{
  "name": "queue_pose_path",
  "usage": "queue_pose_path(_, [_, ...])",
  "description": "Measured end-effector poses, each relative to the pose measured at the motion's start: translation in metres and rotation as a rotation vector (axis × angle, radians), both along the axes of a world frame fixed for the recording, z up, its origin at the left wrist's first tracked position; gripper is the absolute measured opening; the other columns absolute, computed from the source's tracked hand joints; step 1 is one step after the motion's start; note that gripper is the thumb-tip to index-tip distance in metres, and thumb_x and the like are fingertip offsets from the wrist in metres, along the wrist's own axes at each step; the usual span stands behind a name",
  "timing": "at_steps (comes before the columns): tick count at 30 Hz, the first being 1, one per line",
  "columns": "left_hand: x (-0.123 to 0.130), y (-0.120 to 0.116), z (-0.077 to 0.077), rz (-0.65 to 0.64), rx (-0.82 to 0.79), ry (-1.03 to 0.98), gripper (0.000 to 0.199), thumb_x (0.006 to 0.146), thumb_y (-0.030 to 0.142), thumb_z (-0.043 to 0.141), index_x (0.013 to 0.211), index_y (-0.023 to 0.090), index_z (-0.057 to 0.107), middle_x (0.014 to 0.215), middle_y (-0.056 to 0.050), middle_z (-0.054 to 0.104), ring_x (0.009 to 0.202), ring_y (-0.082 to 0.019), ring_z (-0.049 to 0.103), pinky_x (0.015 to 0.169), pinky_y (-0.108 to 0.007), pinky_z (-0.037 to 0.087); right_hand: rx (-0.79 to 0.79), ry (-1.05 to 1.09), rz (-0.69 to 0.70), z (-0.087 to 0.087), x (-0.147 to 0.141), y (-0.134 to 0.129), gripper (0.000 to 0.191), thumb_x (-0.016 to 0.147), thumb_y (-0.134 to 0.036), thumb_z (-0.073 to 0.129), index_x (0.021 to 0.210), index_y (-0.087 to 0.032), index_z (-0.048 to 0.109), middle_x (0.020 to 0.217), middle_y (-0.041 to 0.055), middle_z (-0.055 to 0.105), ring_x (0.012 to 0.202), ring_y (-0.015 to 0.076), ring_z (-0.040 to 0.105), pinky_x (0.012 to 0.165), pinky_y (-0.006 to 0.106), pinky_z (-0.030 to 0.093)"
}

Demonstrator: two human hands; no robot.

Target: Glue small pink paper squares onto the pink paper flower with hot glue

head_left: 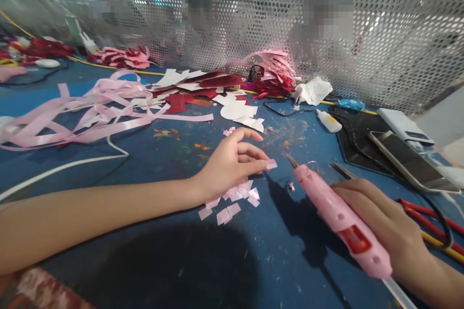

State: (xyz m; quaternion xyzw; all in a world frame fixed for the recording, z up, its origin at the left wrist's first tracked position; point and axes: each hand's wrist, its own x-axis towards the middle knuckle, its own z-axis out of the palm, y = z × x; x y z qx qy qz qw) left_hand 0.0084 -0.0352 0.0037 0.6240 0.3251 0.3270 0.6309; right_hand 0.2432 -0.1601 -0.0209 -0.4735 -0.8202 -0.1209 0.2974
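Observation:
My left hand (232,164) pinches a small piece of pink ribbon (271,164) between thumb and fingertips. Below that hand, several cut pink ribbon pieces (228,213) lie scattered on the blue tabletop. In my right hand (384,217) is a pink hot glue gun (333,210) with a red window on its side and a clear glue stick (398,294) sticking out of its back. Its metal nozzle (291,160) points left toward the ribbon piece, a short gap apart. The handle is hidden behind the gun's body and my fingers.
Long pink ribbon (119,91) lies tangled at left. White and dark red scraps (203,82) are heaped behind my left hand. A small white bottle (329,120), a phone (413,161) and scissors with red handles (427,212) lie at right. A perforated metal screen (232,24) borders the back.

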Motion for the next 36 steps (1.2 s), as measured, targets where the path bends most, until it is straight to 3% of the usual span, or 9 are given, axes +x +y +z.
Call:
queue_pose_path(3, [0.000, -0.001, -0.002, -0.012, 0.017, 0.026, 0.047, 0.069, 0.022, 0.077, 0.102, 0.021, 0.043, 0.079, 0.000, 0.068, 0.065, -0.011, 0.064, 0.055, -0.019, 0.048, 0.005, -0.086, 0.091, 0.001, -0.003, 0.000, 0.019, 0.095, -0.014, 0.035, 0.098, -0.018, 0.054, 0.085, 0.0071, 0.059, 0.077, 0.0167, 0.057, 0.066, 0.028, 0.044])
queue_pose_path(22, [0.001, -0.002, -0.003, -0.076, 0.008, -0.001, 0.045, 0.073, 0.018, 0.072, 0.104, 0.023, 0.039, 0.079, 0.000, 0.066, 0.058, -0.010, 0.060, 0.039, -0.015, 0.040, 0.001, -0.155, 0.032, -0.003, -0.003, 0.000, 0.022, 0.093, -0.011, 0.037, 0.084, -0.018, 0.056, 0.069, 0.0026, 0.052, 0.065, 0.0164, 0.046, 0.060, 0.031, 0.035])
queue_pose_path(29, [0.001, -0.002, -0.002, -0.043, 0.093, 0.012, 0.043, 0.073, 0.016, 0.071, 0.103, 0.021, 0.040, 0.077, 0.001, 0.066, 0.061, -0.011, 0.063, 0.048, -0.018, 0.046, 0.026, -0.192, 0.016, 0.000, -0.003, 0.003, 0.022, 0.091, -0.010, 0.039, 0.080, -0.018, 0.055, 0.065, 0.0020, 0.047, 0.062, 0.0169, 0.039, 0.060, 0.031, 0.033])
queue_pose_path(32, [0.000, -0.002, -0.001, -0.035, 0.110, 0.006, 0.043, 0.073, 0.017, 0.071, 0.103, 0.021, 0.040, 0.077, 0.001, 0.066, 0.059, -0.009, 0.061, 0.046, -0.016, 0.045, 0.066, -0.311, -0.091, 0.004, 0.001, 0.005, 0.018, 0.090, -0.011, 0.042, 0.079, -0.018, 0.055, 0.066, 0.0040, 0.050, 0.065, 0.0194, 0.043, 0.060, 0.033, 0.034])
queue_pose_path(36, [-0.001, -0.004, 0.003, -0.051, 0.088, -0.015, 0.043, 0.074, 0.018, 0.069, 0.104, 0.022, 0.038, 0.078, 0.002, 0.064, 0.051, -0.006, 0.055, 0.040, -0.015, 0.042, 0.055, -0.501, -0.417, 0.007, 0.013, 0.011, 0.006, 0.085, -0.020, 0.052, 0.087, -0.017, 0.057, 0.080, 0.0087, 0.060, 0.076, 0.0259, 0.050, 0.061, 0.037, 0.035])
